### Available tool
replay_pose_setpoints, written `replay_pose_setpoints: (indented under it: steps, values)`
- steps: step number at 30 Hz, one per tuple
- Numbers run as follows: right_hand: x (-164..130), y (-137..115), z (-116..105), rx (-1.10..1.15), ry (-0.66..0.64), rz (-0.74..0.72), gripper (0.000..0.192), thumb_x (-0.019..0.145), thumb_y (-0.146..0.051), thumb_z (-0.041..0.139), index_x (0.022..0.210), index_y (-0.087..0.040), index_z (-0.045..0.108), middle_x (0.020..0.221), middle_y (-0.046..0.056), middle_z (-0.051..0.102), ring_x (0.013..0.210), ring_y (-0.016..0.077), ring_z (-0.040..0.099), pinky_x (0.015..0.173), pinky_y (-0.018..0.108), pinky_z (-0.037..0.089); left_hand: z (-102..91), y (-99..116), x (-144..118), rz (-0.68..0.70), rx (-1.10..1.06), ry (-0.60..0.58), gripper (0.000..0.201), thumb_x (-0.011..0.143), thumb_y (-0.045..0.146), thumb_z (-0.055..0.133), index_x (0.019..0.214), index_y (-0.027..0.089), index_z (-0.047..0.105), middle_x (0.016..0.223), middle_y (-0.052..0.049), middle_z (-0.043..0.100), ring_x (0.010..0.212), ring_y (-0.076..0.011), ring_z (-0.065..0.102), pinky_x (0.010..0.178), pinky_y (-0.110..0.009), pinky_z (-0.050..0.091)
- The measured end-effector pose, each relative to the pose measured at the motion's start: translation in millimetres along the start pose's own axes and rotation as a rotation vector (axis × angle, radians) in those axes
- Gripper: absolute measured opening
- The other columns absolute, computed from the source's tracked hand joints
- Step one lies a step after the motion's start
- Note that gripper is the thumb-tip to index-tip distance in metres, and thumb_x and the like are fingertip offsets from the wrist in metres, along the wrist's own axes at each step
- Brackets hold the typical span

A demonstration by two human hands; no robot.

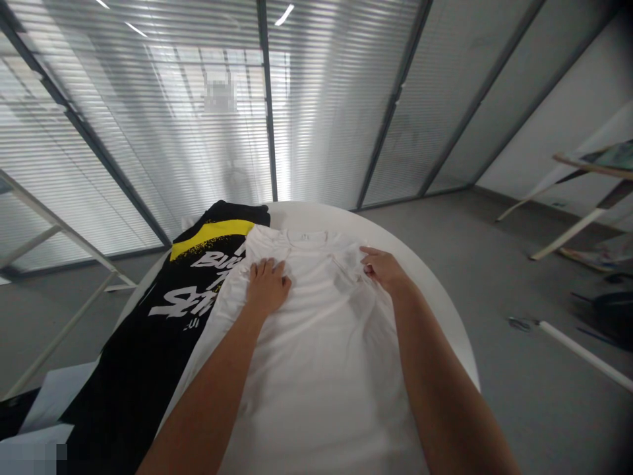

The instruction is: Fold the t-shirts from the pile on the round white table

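A white T-shirt [316,343] lies spread on a round white table [430,264], its neckline at the far side. My left hand [267,284] rests flat on the shirt's left shoulder area, fingers spread. At the opposite shoulder, my right hand [386,269] has its fingers curled and pinches the cloth at the sleeve edge; part of that grip is hidden. Light creases run across the chest between both hands. Partly under the white shirt's left side is a black garment [133,356] with a yellow band and white lettering.
White sheets of paper [59,389] lie at the lower left beside a white metal frame [64,224]. Glass panels with blinds [326,119] stand behind the table. To the right are another table [593,165] and a white pole [583,353] over the grey floor.
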State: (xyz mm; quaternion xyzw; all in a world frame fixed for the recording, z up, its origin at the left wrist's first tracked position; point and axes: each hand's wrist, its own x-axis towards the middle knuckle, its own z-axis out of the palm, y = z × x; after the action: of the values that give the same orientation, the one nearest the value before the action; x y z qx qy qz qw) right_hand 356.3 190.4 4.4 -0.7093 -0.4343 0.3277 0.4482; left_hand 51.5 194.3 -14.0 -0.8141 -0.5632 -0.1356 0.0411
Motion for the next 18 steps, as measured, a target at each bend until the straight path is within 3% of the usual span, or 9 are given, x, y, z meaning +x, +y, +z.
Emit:
replay_pose_setpoints:
  steps: [4,6,9,12,14,18]
  values:
    - [-4.1,-4.0,3.7,0.087,0.007,0.024,0.064,0.065,-0.013,0.057,0.128,-0.007,0.061,0.042,-0.007,0.043,0.042,0.0106,0.044,0.046,0.023,0.037,1.5,-0.7,-0.1,-0.001,-0.003,0.01,0.05,0.091,0.034,0.041,0.137,0.018,0.052,0.143,-0.015,0.048,0.135,-0.0322,0.037,0.113,-0.052,0.019]
    - [-4.2,-4.2,2.9,0.025,0.027,-0.006,0.062,0.065,-0.015,0.058,0.126,-0.009,0.063,0.046,-0.004,0.051,0.046,0.012,0.049,0.05,0.025,0.04,2.0,-0.9,0.0,0.003,-0.013,0.018,0.049,0.091,0.033,0.041,0.137,0.017,0.052,0.143,-0.016,0.049,0.134,-0.0322,0.037,0.114,-0.052,0.019]
    - [-0.5,-1.4,0.2,-0.176,0.093,-0.114,0.055,0.065,-0.017,0.058,0.119,-0.011,0.068,0.079,0.007,0.072,0.075,0.019,0.066,0.072,0.03,0.05,2.3,-1.1,0.2,0.005,-0.022,0.02,0.049,0.091,0.033,0.041,0.136,0.018,0.053,0.142,-0.015,0.049,0.134,-0.0319,0.038,0.114,-0.052,0.018]
    - [4.1,2.6,-2.0,-0.302,0.131,-0.194,0.052,0.067,-0.017,0.056,0.117,-0.013,0.07,0.112,0.012,0.071,0.102,0.023,0.065,0.091,0.032,0.048,2.8,-1.2,0.6,0.002,-0.01,0.016,0.05,0.091,0.033,0.04,0.137,0.018,0.052,0.143,-0.015,0.048,0.134,-0.0321,0.037,0.114,-0.052,0.019]
    - [5.1,4.0,-3.0,-0.323,0.119,-0.21,0.054,0.068,-0.015,0.054,0.12,-0.013,0.068,0.111,0.012,0.071,0.1,0.0232,0.066,0.09,0.033,0.049,3.0,-1.3,0.8,0.007,-0.002,0.013,0.05,0.091,0.034,0.04,0.137,0.017,0.052,0.143,-0.016,0.048,0.134,-0.0324,0.037,0.113,-0.052,0.019]
    - [4.0,5.0,-4.4,-0.23,0.093,-0.165,0.066,0.066,-0.011,0.052,0.131,-0.01,0.06,0.095,0.011,0.074,0.074,0.0201,0.067,0.07,0.031,0.053,2.2,-1.4,0.8,0.005,0.002,0.0,0.051,0.092,0.035,0.038,0.138,0.017,0.051,0.143,-0.015,0.048,0.135,-0.0325,0.036,0.113,-0.052,0.019]
